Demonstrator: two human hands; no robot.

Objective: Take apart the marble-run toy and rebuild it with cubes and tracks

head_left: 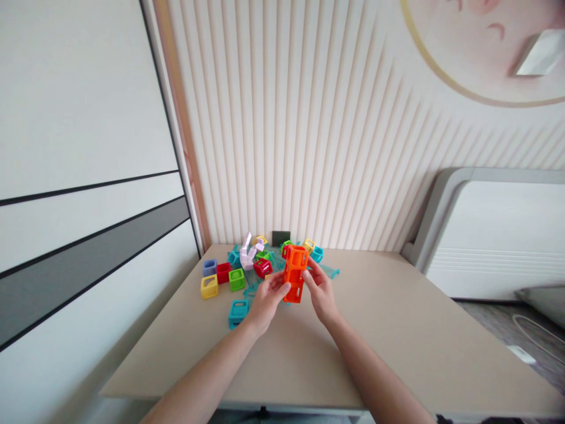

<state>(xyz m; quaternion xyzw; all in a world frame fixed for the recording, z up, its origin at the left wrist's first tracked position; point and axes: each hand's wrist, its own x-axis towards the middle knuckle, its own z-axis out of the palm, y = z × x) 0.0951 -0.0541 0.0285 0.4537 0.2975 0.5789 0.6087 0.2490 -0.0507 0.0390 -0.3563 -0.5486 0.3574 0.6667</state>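
Between my two hands is an upright stack of orange hollow blocks [293, 275], held above the table. My left hand [267, 299] grips its lower left side, with the thumb on the front. On the right side, my right hand [319, 288] closes on the upper part, its thumb pressed near the edge. A light blue hollow block [239, 312] lies on the table just left of my left wrist. Farther left sit a yellow block [209, 287], a green block [236, 280], a red block [223, 272] and a blue-violet block [209, 267].
Behind my hands lies a heap with pale lilac pieces [248, 254], a dark red block [263, 268] and teal netting [279, 262]. A small dark box [281, 238] stands against the ribbed wall [282, 118]. The table [388, 330] reaches a white cabinet [88, 118] at left.
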